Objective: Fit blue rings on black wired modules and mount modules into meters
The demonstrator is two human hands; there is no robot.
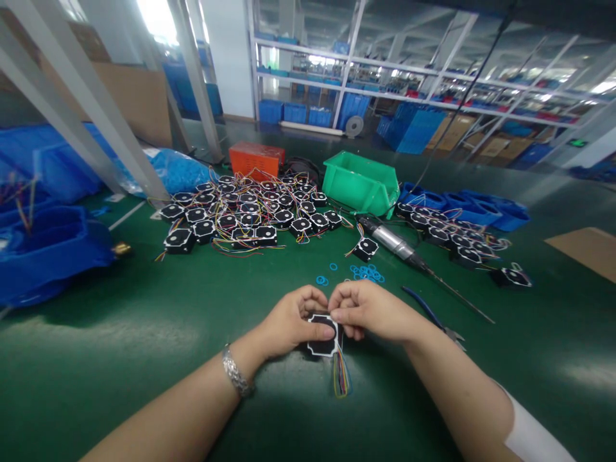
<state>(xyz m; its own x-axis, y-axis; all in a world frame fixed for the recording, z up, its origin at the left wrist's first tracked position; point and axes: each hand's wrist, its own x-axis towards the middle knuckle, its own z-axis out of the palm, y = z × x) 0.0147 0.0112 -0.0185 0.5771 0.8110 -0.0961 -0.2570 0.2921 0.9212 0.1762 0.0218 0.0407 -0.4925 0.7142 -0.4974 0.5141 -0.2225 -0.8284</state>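
A small black square motor (317, 346) with a white-edged top is held just above the green table. My left hand (293, 324) is closed on it, thumb lying flat across the top. My right hand (366, 311) pinches at the motor's far right corner; what lies between those fingertips is hidden. Coloured wires (341, 375), bent into a loop, hang from the motor's near right side. Just beyond my hands lie several thin blue rings (368, 273), with a few more loose rings (322, 280) to their left.
Many similar motors (250, 208) with tangled wires spread across the back, more motors (457, 239) at right. A green bin (360, 183), a power screwdriver (392, 242) with a long bit and blue-handled pliers (433, 316) lie ahead. Blue bins (52, 250) stand left.
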